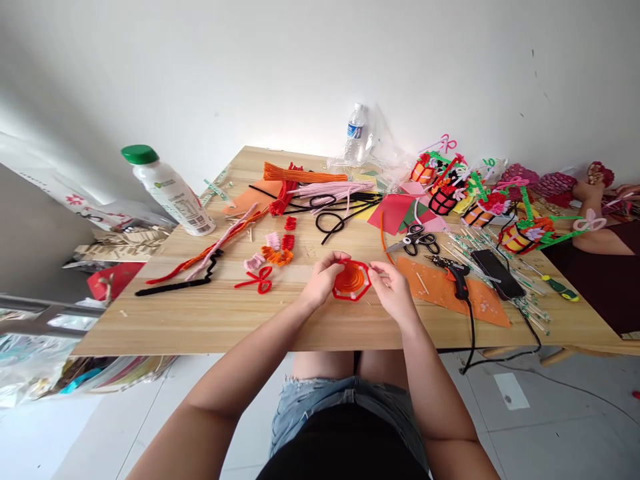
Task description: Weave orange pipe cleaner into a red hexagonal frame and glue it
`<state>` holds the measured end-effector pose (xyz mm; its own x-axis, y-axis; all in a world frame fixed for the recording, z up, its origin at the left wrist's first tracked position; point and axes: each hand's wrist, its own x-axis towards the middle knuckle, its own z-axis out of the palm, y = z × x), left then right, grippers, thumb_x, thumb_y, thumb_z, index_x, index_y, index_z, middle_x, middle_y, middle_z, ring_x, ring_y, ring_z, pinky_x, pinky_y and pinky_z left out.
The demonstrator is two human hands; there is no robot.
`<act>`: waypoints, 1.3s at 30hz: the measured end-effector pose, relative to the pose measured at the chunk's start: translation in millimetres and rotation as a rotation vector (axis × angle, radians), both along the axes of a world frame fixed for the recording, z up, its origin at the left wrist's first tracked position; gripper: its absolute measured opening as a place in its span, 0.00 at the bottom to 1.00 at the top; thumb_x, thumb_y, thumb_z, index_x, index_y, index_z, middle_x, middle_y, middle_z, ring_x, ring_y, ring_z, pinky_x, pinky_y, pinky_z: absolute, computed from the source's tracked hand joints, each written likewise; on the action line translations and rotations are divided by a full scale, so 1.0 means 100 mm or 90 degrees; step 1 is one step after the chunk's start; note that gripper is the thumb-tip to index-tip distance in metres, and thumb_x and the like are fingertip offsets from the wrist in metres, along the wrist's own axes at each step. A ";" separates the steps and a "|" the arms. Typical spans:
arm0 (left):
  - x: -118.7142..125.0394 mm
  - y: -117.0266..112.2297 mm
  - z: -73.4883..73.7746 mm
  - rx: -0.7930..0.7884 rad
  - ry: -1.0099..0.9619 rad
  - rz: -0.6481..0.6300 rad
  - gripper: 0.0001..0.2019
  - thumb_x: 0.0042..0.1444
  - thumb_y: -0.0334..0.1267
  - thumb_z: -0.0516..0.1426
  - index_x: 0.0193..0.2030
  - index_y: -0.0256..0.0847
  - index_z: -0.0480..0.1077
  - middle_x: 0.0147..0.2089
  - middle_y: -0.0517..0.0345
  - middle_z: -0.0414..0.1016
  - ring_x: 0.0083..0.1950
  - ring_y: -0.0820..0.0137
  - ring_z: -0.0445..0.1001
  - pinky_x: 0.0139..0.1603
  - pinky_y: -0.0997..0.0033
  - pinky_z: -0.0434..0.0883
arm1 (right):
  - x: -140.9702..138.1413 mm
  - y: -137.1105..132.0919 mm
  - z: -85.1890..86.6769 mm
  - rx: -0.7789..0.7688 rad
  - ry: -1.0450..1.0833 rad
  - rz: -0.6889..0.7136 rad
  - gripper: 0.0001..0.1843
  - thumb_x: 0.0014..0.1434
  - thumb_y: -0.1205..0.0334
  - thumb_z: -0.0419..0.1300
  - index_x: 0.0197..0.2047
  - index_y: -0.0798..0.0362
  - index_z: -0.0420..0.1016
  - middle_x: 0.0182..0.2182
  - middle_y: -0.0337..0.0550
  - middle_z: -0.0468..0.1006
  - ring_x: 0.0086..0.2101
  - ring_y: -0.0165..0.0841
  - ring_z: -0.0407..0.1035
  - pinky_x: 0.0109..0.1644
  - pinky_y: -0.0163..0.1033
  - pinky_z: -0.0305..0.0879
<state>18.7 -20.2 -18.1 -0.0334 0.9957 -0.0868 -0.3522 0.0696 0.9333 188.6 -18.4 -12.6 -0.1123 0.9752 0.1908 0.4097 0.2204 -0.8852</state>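
Nearest the table edge, the left hand (324, 279) and right hand (393, 288) each pinch a side of one orange spiral disc of pipe cleaner with a red hexagonal rim (351, 281), fingers closed on it just above the wooden tabletop (210, 320). Right of them lie one black glue gun (454, 272) and one pair of black-handled scissors (416, 239). Farther back stand two bottles: one white, green-capped (167, 190), one clear plastic (355, 131).

White wall (250, 60), wood table (200, 320), tiled floor (550, 427)
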 end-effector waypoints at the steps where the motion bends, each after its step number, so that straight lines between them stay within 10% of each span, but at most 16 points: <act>1: 0.00 0.02 -0.03 0.026 0.004 0.009 0.12 0.43 0.36 0.56 0.37 0.38 0.69 0.32 0.60 0.73 0.29 0.75 0.69 0.31 0.75 0.65 | 0.00 0.03 -0.07 0.004 0.013 -0.003 0.18 0.57 0.51 0.57 0.45 0.54 0.75 0.42 0.51 0.79 0.37 0.37 0.76 0.42 0.42 0.73; 8: -0.09 0.19 -0.21 0.105 0.059 -0.058 0.18 0.47 0.38 0.55 0.46 0.39 0.70 0.50 0.50 0.73 0.51 0.63 0.71 0.53 0.63 0.65 | 0.05 0.07 -0.26 0.067 0.040 -0.026 0.17 0.60 0.52 0.53 0.45 0.53 0.73 0.44 0.53 0.77 0.42 0.38 0.75 0.45 0.44 0.73; 15: -0.45 0.07 0.13 0.415 0.177 0.402 0.07 0.55 0.42 0.58 0.36 0.41 0.67 0.46 0.53 0.73 0.52 0.66 0.71 0.58 0.60 0.63 | 0.35 -0.35 0.14 0.388 0.152 -0.270 0.09 0.66 0.58 0.48 0.38 0.51 0.66 0.34 0.43 0.73 0.37 0.34 0.70 0.45 0.44 0.68; 20: -0.45 -0.53 0.16 0.377 0.162 0.512 0.08 0.56 0.41 0.58 0.33 0.40 0.66 0.34 0.59 0.74 0.39 0.70 0.74 0.49 0.63 0.69 | 0.52 -0.73 0.30 0.461 0.290 -0.197 0.07 0.67 0.62 0.47 0.37 0.50 0.63 0.29 0.38 0.70 0.33 0.33 0.68 0.41 0.46 0.66; 25: -0.12 -1.15 0.00 0.321 0.119 0.250 0.04 0.61 0.38 0.54 0.37 0.42 0.68 0.27 0.61 0.73 0.31 0.71 0.71 0.37 0.67 0.68 | 0.39 -0.94 0.21 0.330 0.347 -0.056 0.11 0.68 0.63 0.42 0.36 0.48 0.63 0.25 0.36 0.67 0.31 0.33 0.66 0.39 0.45 0.63; 31: 0.22 -1.37 0.02 0.384 0.212 -0.016 0.15 0.66 0.42 0.44 0.36 0.42 0.69 0.33 0.54 0.73 0.37 0.67 0.71 0.40 0.64 0.68 | 0.18 -1.19 0.13 0.172 0.300 0.094 0.12 0.69 0.59 0.43 0.35 0.47 0.63 0.26 0.36 0.66 0.30 0.32 0.65 0.38 0.42 0.63; 39: 0.38 -1.39 0.13 0.438 0.357 -0.027 0.14 0.60 0.32 0.55 0.52 0.46 0.70 0.45 0.52 0.71 0.49 0.66 0.71 0.49 0.63 0.70 | 0.15 -1.18 0.15 -0.130 0.556 0.271 0.22 0.64 0.41 0.45 0.27 0.47 0.55 0.14 0.31 0.59 0.17 0.30 0.57 0.21 0.35 0.60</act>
<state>56.9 -159.2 -5.6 0.1473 0.8225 0.5493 0.1601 -0.5679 0.8074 203.9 -136.3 2.8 -0.3615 0.9093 0.2063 -0.4820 0.0071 -0.8761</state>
